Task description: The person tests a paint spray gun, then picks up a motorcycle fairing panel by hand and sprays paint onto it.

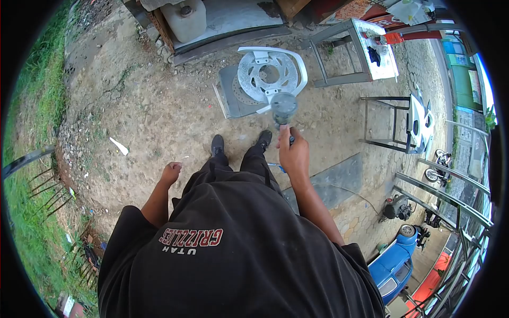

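My right hand [294, 155] is wrapped round the handle of a spray gun [284, 108] with a cloudy cup on top. The cup overlaps the lower edge of a pale ring-shaped part [245, 79] with cut-outs and a curved white rim; I cannot tell whether they touch. That part rests over a grey slab-like stand [229, 85] on the dirt. Off to the left, my left hand [171, 173] hangs with its fingers curled in and nothing visible in them.
A white-topped table [383, 62] stands at upper right. Below it, white panels [422, 124] lie on a metal frame [387, 99]. A flat grey sheet [339, 177] and thin hose lie to my right. At the top sits a white jerrycan [183, 24]. A blue vehicle [395, 265] is at lower right.
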Demonstrator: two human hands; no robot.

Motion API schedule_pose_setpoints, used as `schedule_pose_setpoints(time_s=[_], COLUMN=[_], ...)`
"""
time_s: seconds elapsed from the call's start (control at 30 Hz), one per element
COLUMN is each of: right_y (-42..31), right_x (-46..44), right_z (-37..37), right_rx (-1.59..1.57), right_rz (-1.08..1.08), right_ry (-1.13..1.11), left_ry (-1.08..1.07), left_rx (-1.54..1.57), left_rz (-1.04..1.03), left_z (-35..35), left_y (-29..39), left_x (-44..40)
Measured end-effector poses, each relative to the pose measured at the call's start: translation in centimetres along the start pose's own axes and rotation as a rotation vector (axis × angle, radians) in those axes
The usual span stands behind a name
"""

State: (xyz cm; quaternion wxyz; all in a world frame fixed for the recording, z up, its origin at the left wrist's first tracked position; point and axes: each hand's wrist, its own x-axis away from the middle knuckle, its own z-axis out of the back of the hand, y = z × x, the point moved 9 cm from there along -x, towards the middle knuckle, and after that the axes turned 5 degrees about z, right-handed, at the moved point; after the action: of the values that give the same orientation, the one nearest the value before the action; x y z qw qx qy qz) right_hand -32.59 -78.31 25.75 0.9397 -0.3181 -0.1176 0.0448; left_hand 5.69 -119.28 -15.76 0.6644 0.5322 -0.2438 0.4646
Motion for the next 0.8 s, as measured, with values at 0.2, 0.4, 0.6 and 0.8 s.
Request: schedule_pose_setpoints(time_s=[0.2, 0.4, 0.6, 0.8], right_y=[-0.5, -0.7, 3.4, 8.2], right_x=[-0.2, 1.3, 2.0, 2.4], right_z=[1.8, -1.0, -0.7, 3.6], right_rx=[0.078, -0.127, -0.349, -0.515], right_rz=[0.01, -0.008, -0.125, -0.143], right_ry=[0.071, -0.106, -0.095, 0.113], left_ry=[0.013, -0.002, -0.02, -0.025], left_rx=[-0.015, 0.048, 0.04, -0.023], left_rz=[-0.05, -0.046, -0.045, -0.014], left_z=[0.8, 1.1, 1.8, 4.1], left_y=[0.1, 3.0, 2.5, 2.4], left_x=[-1.7, -1.1, -1.7, -0.3])
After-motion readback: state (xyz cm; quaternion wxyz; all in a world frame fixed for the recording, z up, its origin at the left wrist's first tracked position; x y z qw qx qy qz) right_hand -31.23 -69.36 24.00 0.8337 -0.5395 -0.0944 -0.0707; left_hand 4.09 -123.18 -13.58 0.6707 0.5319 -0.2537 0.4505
